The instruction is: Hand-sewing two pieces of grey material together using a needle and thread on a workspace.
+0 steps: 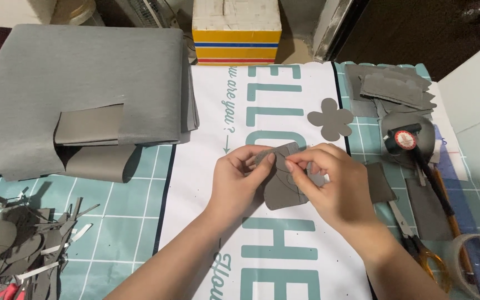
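My left hand (237, 178) and my right hand (329, 183) meet over a white printed sheet (284, 100). Together they pinch a grey cut-out piece of material (280, 191) with curved edges, held just above the sheet. My left thumb and fingers grip its upper left edge, and my right fingertips press its top edge. A grey flower-shaped cut-out (331, 119) lies flat on the sheet just above my right hand, apart from both hands.
A large folded grey sheet (79, 89) covers the upper left. Grey scraps (23, 244) pile at the lower left on the teal cutting mat (123, 222). Right of my hands: grey pieces (393, 86), a glue bottle (404, 139), scissors (423, 253), a tape roll (476, 264). A yellow striped box (236, 33) stands behind.
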